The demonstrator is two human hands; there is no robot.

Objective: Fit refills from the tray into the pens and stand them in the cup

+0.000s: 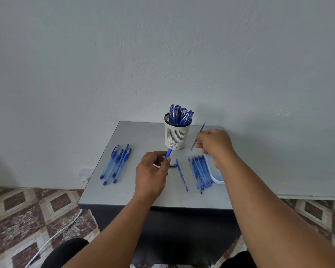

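My left hand (152,171) grips a blue pen barrel (168,152) whose open end points up toward the cup. My right hand (216,146) pinches a thin refill (198,135), held tilted above the table to the right of the cup. The cream slotted cup (175,137) stands at the back with several capped blue pens (180,115) in it. A white tray (215,176) lies at the right, partly hidden by my right arm. Several refills (200,172) lie in a row beside it. On the left lie several capped pens (116,164).
A single refill (182,176) and a blue pen cap (173,165) lie on the grey table (124,194) between my hands. A white cable (54,235) runs over the patterned floor at the left. The wall stands right behind the table.
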